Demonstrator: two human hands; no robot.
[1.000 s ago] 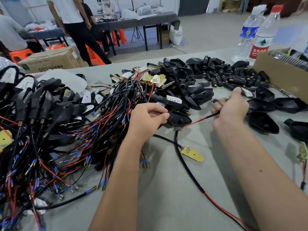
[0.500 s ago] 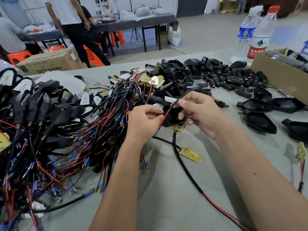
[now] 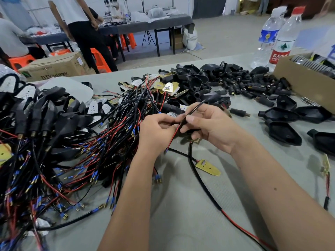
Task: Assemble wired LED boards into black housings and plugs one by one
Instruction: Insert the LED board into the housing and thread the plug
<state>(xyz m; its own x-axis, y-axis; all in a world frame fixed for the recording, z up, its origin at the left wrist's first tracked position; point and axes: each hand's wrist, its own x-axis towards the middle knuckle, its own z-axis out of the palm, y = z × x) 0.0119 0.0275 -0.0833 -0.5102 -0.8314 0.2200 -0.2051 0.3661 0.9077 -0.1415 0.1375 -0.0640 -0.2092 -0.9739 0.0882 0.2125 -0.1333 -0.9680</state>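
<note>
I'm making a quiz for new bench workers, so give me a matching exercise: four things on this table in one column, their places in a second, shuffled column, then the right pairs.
Things
1. water bottles
2. cardboard box
3. loose yellow board
4. tangle of wires

Places
A. left part of the table
B. right edge, holding stacked parts
C. on the table just below the two hands
D. far right, behind the box

Pairs: 1-D, 2-B, 3-C, 4-A
</note>
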